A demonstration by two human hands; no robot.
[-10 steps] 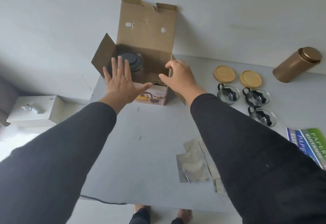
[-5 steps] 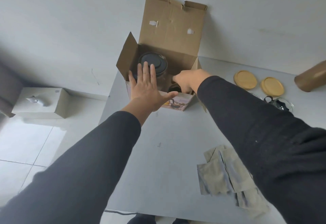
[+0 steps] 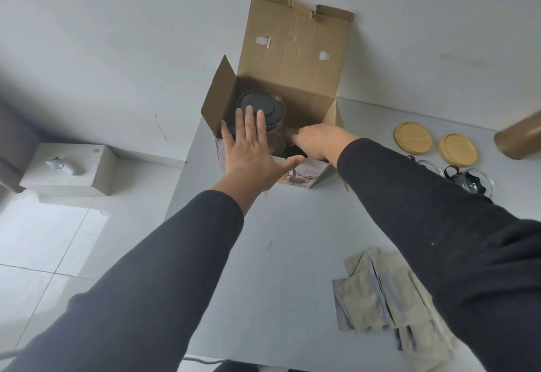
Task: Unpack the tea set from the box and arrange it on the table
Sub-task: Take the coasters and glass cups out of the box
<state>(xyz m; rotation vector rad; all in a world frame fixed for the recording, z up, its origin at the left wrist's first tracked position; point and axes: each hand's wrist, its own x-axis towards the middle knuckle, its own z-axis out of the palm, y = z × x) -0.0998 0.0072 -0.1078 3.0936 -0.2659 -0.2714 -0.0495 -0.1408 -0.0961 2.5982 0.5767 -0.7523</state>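
Dark-lidded glass teapot (image 3: pixel 261 105) sits upright in open brown cardboard box (image 3: pixel 295 58) at desk's far edge. Left hand (image 3: pixel 251 152) flat, fingers spread, nearest. Right hand (image 3: pixel 317 140) reaches inside, grip hidden.

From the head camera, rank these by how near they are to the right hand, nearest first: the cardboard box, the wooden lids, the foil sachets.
1. Cardboard box, far left of the table: the right hand reaches inside it.
2. Wooden lids, far right, beside the box.
3. Foil sachets, near right edge.
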